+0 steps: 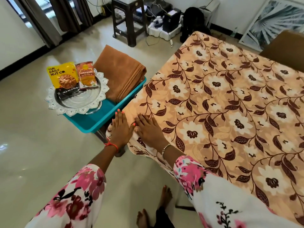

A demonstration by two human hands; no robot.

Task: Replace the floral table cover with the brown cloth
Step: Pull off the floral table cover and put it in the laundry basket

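The floral table cover (222, 102), peach with brown leaves and cream flowers, lies spread over the table on the right. Both my hands rest flat on its near left corner, fingers straight. My left hand (120, 129) lies at the very corner edge, and my right hand (148, 129) lies just beside it on the cloth. The brown cloth (120, 74) sits folded on a teal stool (92, 120) to the left of the table.
On the teal stool also stands a silver tray (72, 104) with two snack packets (74, 76). A dark plastic stool (128, 20), cables and electronics (164, 20) stand at the back wall. A brown box (286, 50) sits at the table's far right. My bare feet (158, 206) are below.
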